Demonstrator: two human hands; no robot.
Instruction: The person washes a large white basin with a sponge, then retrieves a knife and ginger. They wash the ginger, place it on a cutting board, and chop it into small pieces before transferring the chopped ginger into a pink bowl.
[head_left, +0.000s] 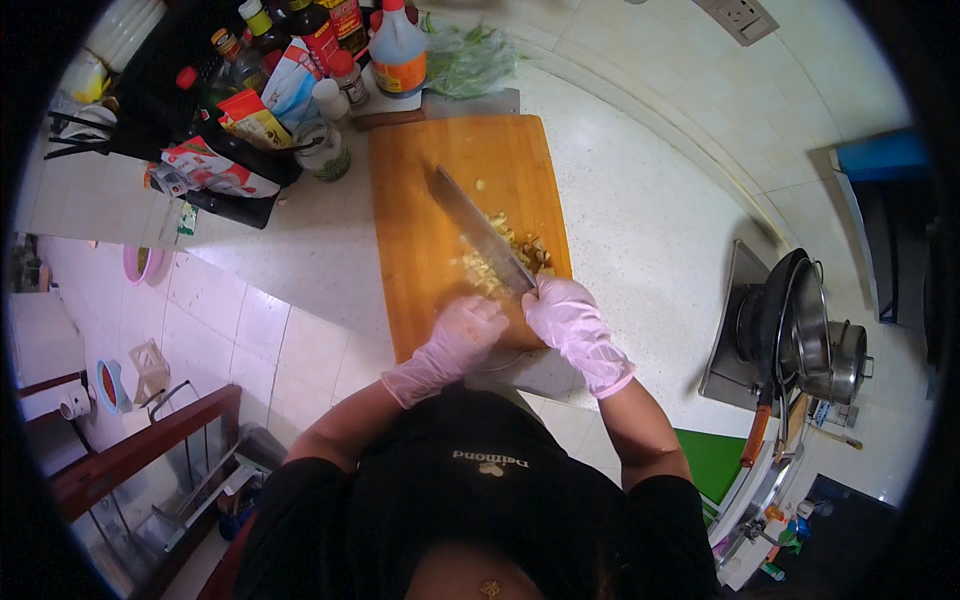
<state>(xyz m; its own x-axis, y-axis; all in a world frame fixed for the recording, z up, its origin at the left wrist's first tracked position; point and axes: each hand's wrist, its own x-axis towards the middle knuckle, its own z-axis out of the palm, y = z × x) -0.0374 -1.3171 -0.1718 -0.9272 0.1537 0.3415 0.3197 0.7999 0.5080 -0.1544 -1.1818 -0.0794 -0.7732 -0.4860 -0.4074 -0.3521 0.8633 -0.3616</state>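
Observation:
My right hand (564, 309), in a thin pink glove, grips a kitchen knife (480, 225). Its long steel blade slants up and left over the wooden cutting board (416, 240), and its handle is hidden in my fist. Chopped pale pieces, apparently garlic or ginger (484, 271), lie on both sides of the blade. Some darker bits (538, 253) sit near the board's right edge, and one small pale piece (479, 184) lies apart farther back. My left hand (471, 326), gloved alike, is curled near the board's front edge, left of the knife handle; nothing shows in it.
A second cleaver (472, 103) lies behind the board. Beside it are a plastic bag of green vegetables (472, 60), a large sauce jug (397, 52) and a glass jar (324, 154). Seasoning packets and bottles crowd the back left. Right, a wok (780, 322) rests by the stove (727, 341).

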